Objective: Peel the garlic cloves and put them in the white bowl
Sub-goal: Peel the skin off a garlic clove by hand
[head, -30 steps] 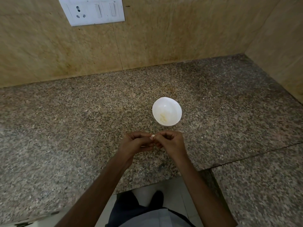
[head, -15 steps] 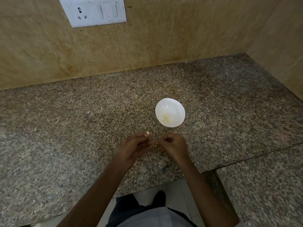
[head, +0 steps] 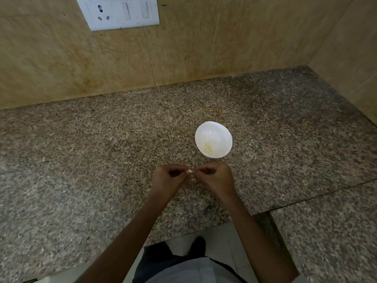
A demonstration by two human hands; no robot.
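A small white bowl stands on the granite counter, with a few pale peeled garlic pieces at its bottom. Just in front of the bowl my two hands meet over the counter. My left hand pinches a small pale garlic clove at its fingertips. My right hand has its fingers curled, with the fingertips close against the same clove. Bits of garlic or skin lie on the counter under the hands.
A tan stone wall runs along the back, with a white switch and socket plate at the top. A side wall closes the right. A seam splits the counter at the right. The counter's front edge runs just below my wrists.
Half a second ago my hands were apart, the clove held up by the left hand alone. Now the right hand has come back to the clove. The view has shifted slightly.
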